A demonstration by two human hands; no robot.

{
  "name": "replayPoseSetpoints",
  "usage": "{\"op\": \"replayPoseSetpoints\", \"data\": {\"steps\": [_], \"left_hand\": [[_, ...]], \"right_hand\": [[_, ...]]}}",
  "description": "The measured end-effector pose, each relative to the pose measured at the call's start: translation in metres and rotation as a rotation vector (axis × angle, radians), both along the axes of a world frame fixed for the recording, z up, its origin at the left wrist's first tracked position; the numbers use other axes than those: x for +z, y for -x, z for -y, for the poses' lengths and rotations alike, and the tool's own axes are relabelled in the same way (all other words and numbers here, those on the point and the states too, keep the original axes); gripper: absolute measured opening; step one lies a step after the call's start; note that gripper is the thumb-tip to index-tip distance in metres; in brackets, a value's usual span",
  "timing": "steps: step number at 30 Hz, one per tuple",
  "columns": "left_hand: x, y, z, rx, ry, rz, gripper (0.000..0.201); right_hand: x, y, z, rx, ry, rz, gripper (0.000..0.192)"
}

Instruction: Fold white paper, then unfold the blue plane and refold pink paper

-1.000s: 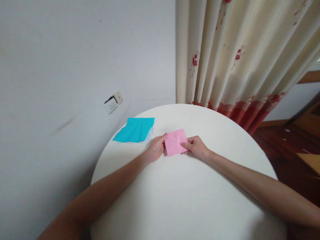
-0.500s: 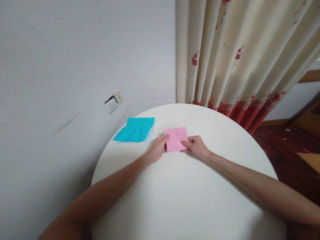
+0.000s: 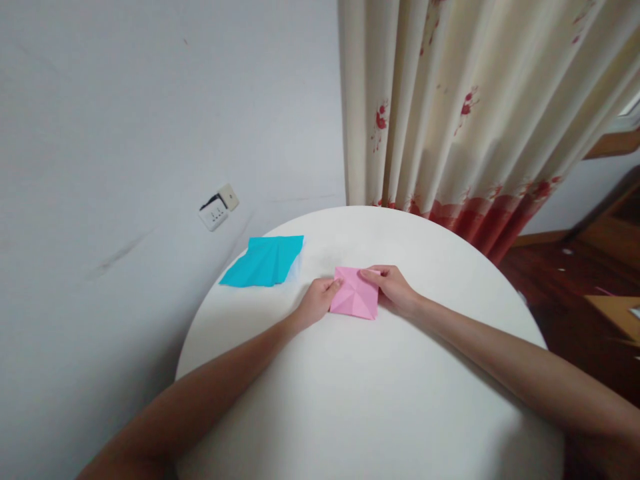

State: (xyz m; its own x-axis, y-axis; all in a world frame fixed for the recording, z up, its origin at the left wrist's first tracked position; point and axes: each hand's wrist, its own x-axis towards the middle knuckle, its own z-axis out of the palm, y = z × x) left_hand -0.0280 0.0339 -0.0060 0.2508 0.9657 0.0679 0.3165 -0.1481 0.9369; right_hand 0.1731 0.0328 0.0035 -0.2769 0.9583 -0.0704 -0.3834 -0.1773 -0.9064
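Note:
A small square of pink paper [image 3: 355, 297], marked with crossing creases, is held between my two hands over the white table. My left hand [image 3: 320, 299] grips its left edge, thumb on top and fingers underneath. At the upper right corner my right hand [image 3: 394, 285] pinches the paper with the thumb on its face; the fingers behind it are partly hidden. Left of my hands lies a creased sheet of blue paper [image 3: 265, 261], with a pale sheet showing along its right edge.
The round white table [image 3: 370, 393] stands close to a pale wall [image 3: 150, 100] with a socket [image 3: 214, 213]. A cream and red curtain [image 3: 450, 133] hangs behind the table. Dark reddish floor [image 3: 555, 280] shows at the right.
The pink paper has turned a little and sits slightly lower. My right hand has shifted from its lower right side to the upper right corner. The whole view has moved slightly.

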Motion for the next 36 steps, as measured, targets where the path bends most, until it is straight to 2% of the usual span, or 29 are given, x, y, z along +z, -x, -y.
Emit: {"op": "replayPoseSetpoints", "data": {"steps": [2, 6, 11, 21, 27, 30, 33, 36], "left_hand": [[0.002, -0.003, 0.003, -0.044, -0.006, -0.041, 0.057], [0.005, -0.006, 0.005, -0.035, 0.006, 0.008, 0.055], [0.007, -0.004, 0.006, -0.091, 0.160, 0.121, 0.049], [0.004, -0.007, 0.005, 0.076, 0.128, 0.240, 0.046], [0.003, -0.004, 0.001, 0.215, 0.089, 0.352, 0.044], [0.002, -0.003, 0.001, 0.238, 0.074, 0.367, 0.045], [0.001, -0.003, 0.001, 0.239, 0.065, 0.341, 0.046], [0.001, -0.004, 0.001, 0.219, 0.046, 0.280, 0.046]], "right_hand": [[-0.001, 0.000, -0.001, -0.024, 0.005, 0.023, 0.036], [-0.005, 0.001, -0.001, -0.090, -0.052, 0.159, 0.036], [-0.002, 0.006, 0.004, -0.143, -0.177, 0.269, 0.034], [-0.004, 0.005, 0.002, -0.179, -0.318, 0.379, 0.032], [-0.001, -0.004, -0.004, -0.247, -0.328, 0.397, 0.032], [0.002, -0.006, -0.004, -0.250, -0.310, 0.387, 0.039], [0.003, -0.003, -0.002, -0.213, -0.255, 0.291, 0.046], [0.000, 0.003, 0.001, -0.115, -0.194, 0.194, 0.048]]}}
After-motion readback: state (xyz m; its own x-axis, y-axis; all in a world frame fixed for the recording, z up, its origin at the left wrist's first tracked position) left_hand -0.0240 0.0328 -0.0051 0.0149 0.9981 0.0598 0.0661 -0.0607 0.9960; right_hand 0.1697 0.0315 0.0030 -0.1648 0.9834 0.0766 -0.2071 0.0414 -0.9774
